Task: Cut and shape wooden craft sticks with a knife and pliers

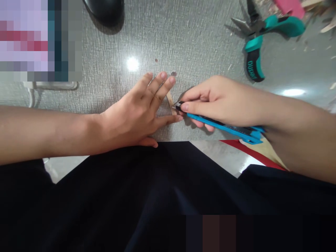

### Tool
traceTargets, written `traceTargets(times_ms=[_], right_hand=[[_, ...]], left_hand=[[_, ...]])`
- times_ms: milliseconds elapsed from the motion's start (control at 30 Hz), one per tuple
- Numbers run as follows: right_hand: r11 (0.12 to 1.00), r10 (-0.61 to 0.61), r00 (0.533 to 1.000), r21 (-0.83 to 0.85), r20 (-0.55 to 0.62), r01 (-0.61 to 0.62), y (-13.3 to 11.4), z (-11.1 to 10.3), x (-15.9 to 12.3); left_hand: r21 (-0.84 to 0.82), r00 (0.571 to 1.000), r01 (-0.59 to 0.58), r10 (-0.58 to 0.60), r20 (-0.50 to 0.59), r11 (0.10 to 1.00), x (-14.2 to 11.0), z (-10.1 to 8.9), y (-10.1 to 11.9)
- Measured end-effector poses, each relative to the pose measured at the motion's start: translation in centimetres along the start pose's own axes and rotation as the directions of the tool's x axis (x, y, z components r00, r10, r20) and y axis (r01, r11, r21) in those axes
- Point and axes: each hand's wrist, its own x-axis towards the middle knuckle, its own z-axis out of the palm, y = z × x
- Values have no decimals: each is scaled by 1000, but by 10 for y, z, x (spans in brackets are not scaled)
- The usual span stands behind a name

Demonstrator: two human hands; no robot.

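My left hand (136,108) lies flat on the grey table, fingers spread. Its fingertips press on a thin wooden stick (170,100), of which only a short slanting piece shows between them. My right hand (210,101) is closed around a blue utility knife (220,124). The knife's tip points left and meets the stick, just above my left index finger or thumb side. Part of the knife's body is covered by my right fingers, and its back end sticks out below my right wrist.
Teal and black pliers (254,31) lie spread at the upper right, by a pink object (291,7) and wood scraps (329,26). A black rounded object (106,10) sits at the top. A white cable (31,96) runs at the left. The table's near edge borders my dark clothing.
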Motion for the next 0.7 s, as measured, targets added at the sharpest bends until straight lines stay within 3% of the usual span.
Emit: traceTargets(times_ms=[167,367,700], right_hand=[[997,-80,990,-20,-113,78,13,7,-6],[956,-151,956,-284,-250,77,4,17,-7],[908,-153,949,-418,-276,24,-9,25,-11]], left_hand=[[-40,1000,0,-1,-30,999,1,-2,0],[-8,1000,-5,5,2,1000,0,-3,-1],[2,997,-25,25,-69,1000,0,2,-1]])
